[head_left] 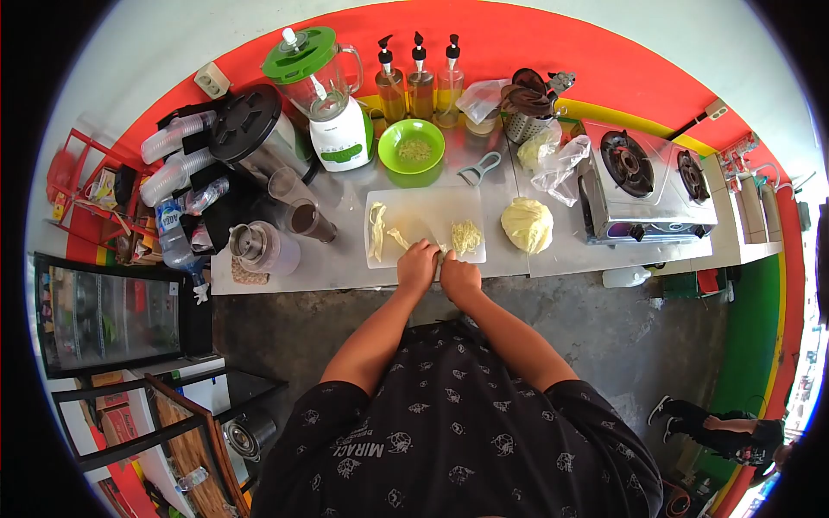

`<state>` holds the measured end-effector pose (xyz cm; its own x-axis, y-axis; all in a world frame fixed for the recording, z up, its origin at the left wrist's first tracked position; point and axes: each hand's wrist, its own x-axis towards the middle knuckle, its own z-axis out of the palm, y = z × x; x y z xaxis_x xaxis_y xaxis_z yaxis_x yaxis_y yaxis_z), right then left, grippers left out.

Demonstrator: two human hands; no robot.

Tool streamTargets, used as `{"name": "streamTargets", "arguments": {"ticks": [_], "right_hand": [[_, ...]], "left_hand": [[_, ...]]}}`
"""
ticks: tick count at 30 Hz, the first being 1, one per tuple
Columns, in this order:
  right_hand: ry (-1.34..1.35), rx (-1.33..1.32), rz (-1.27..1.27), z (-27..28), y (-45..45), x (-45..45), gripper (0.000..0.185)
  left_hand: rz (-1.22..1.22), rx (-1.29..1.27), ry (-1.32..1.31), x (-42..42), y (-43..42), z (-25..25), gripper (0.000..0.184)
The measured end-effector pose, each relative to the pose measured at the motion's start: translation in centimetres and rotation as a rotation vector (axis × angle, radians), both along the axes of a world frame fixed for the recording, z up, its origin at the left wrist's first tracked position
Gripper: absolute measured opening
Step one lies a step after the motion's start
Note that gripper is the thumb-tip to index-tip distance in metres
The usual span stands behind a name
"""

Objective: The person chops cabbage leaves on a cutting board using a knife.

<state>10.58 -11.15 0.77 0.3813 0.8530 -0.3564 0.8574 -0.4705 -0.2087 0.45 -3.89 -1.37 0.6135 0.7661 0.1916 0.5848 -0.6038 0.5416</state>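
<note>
A white cutting board (432, 204) lies at the counter's front edge. At its near edge, my left hand (418, 264) is closed with fingertips pressed down on cabbage, mostly hidden beneath them. Beside it, my right hand (459, 278) is wrapped around what looks like a knife, nearly all covered by the hand. A pile of shredded cabbage (466, 236) sits on the board's right side. Strips of cabbage leaf (376, 231) lie on its left. To the right of the board rests a cabbage head (527, 226). Behind the board stands a green bowl (408, 176) with some shreds inside.
A blender (338, 129), several pump bottles (420, 91) and a peeler (480, 168) are at the back. On the right stands a gas stove (643, 186). Cups of dark liquid (311, 221) and a jug (268, 249) stand left. Another person (725, 432) is at lower right.
</note>
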Motion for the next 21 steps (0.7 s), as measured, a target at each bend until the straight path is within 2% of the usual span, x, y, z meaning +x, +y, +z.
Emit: {"name": "streamTargets", "arguments": {"ticks": [6, 9, 19, 21], "right_hand": [[-0.034, -0.031, 0.105, 1.0, 0.1, 0.3, 0.02], [-0.038, -0.028, 0.022, 0.2, -0.2, -0.3, 0.02], [-0.043, -0.04, 0.104, 0.6, -0.1, 0.0, 0.021], [-0.035, -0.033, 0.026, 0.0, 0.0, -0.2, 0.021]], "left_hand": [[-0.005, -0.013, -0.003, -0.1, 0.2, -0.5, 0.009], [0.01, -0.006, -0.033, -0.2, -0.1, -0.6, 0.008], [0.04, -0.042, -0.04, -0.2, -0.2, -0.3, 0.009], [0.041, -0.037, -0.052, -0.1, -0.2, -0.1, 0.009]]}}
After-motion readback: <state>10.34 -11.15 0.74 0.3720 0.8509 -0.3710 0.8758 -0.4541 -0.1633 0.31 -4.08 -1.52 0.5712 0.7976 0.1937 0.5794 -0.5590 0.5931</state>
